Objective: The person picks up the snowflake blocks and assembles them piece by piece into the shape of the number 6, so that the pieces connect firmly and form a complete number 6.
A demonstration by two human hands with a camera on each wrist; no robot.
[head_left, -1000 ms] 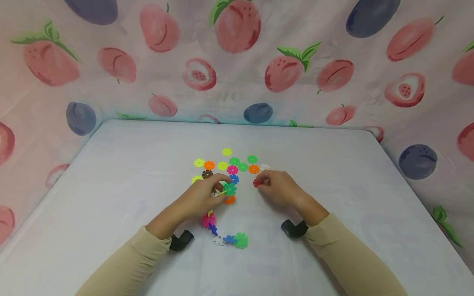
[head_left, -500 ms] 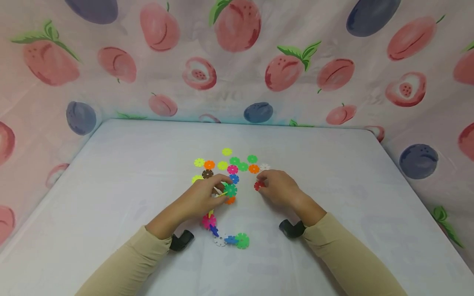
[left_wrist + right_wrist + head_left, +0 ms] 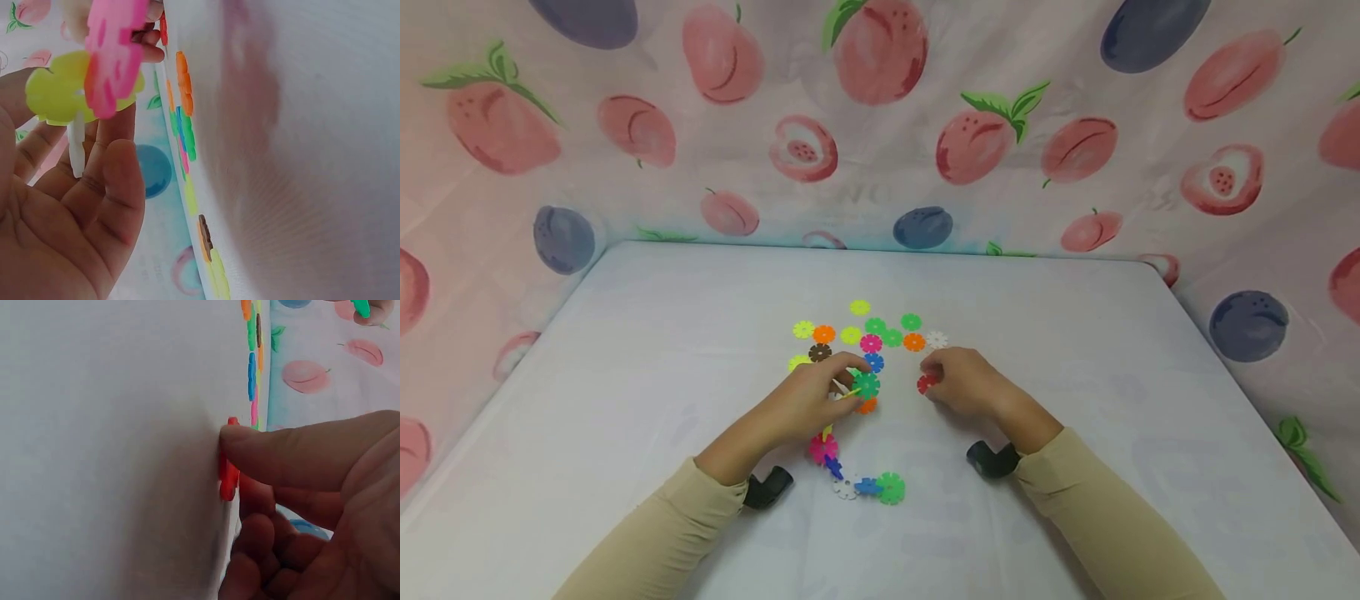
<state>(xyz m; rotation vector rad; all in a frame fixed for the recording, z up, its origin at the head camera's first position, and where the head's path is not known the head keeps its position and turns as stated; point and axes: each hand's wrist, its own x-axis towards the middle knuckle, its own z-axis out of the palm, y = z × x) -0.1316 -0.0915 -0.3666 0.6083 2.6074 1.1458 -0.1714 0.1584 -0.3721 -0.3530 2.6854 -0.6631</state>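
Several loose discs are lying at ten o'clock from the right hand, which is pinching a red disc, while the left hand, clamping a disc chain trailing toward five o'clock, is partly hiding a yellow disc.

The left hand hides part of the chain of interlocked, slotted plastic discs; which disc its fingertips pinch cannot be told. Past its knuckles, a flat yellow slotted plastic disc is partly covered. Between the right hand's finger and thumb, a red slotted plastic disc shows only in part. Above the left fingers, the left wrist view's top edge cuts a blurred bright-pink plastic disc. Behind both hands, beige cloth sleeves run off the head view's bottom edge.
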